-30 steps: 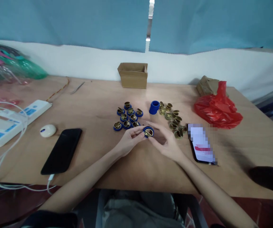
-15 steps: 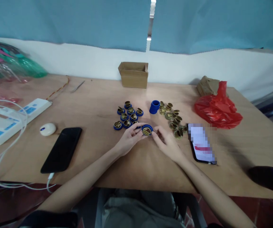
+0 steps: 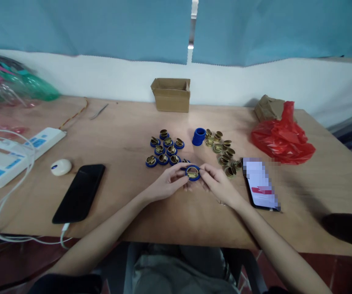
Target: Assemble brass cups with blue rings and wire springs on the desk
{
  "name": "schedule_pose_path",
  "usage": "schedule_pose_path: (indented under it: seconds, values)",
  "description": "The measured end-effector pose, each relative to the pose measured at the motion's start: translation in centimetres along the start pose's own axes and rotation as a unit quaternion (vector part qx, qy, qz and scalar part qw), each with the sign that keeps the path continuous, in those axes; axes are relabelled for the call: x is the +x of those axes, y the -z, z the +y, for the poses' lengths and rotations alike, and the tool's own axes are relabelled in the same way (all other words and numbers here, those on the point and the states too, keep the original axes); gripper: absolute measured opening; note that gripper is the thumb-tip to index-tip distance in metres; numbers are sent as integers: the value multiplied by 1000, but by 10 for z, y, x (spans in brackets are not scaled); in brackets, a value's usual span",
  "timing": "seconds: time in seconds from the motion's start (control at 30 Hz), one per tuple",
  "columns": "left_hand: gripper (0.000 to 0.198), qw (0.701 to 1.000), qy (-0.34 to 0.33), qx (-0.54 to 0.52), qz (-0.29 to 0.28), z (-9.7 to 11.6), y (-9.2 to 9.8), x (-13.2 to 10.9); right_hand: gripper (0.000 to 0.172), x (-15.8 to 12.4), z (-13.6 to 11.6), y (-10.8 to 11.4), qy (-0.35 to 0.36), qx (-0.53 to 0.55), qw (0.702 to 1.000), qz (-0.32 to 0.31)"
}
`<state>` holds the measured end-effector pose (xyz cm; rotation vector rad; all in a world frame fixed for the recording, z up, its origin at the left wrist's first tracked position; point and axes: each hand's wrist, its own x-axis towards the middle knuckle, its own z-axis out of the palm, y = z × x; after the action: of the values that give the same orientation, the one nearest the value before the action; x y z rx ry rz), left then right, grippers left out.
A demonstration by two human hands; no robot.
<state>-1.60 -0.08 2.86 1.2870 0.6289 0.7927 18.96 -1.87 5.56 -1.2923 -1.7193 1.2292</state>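
Observation:
My left hand (image 3: 166, 184) and my right hand (image 3: 218, 185) meet over the middle of the wooden table (image 3: 127, 134), both pinching one blue ring with a brass piece inside (image 3: 192, 172). Just beyond my left fingers lies a cluster of several finished blue-and-brass pieces (image 3: 165, 149). A short stack of bare blue rings (image 3: 198, 136) stands behind my hands. To its right, several loose brass pieces (image 3: 223, 153) are scattered.
A lit phone (image 3: 260, 183) lies right of my right hand, a dark phone (image 3: 79, 192) on a white cable to the left. A white oval object (image 3: 61, 167), power strips (image 3: 13, 155), a small cardboard box (image 3: 171, 94) and a red plastic bag (image 3: 281, 136) sit around.
My two hands have closed in together on the blue-and-brass piece and drawn it slightly nearer to me. My right fingers now pinch its right edge.

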Motion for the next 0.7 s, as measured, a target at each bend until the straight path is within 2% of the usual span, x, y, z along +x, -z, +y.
schedule_pose_path:
  seconds: [0.2, 0.4, 0.57, 0.7]
  values:
    - [50, 1000, -3, 2, -2, 0, 2, 0, 27, 1, 4, 1, -4, 42, 998, -35]
    - [46, 1000, 4, -22, 10, -1, 3, 2, 26, 0, 0, 6, 23, -28, 999, 5]
    - [38, 1000, 19, -15, -2, 0, 2, 3, 23, -1, -4, 7, 56, -88, 994, -12]
    - [32, 1000, 13, -10, 21, 0, 0, 2, 25, -1, -2, 8, 72, -102, 992, -12]
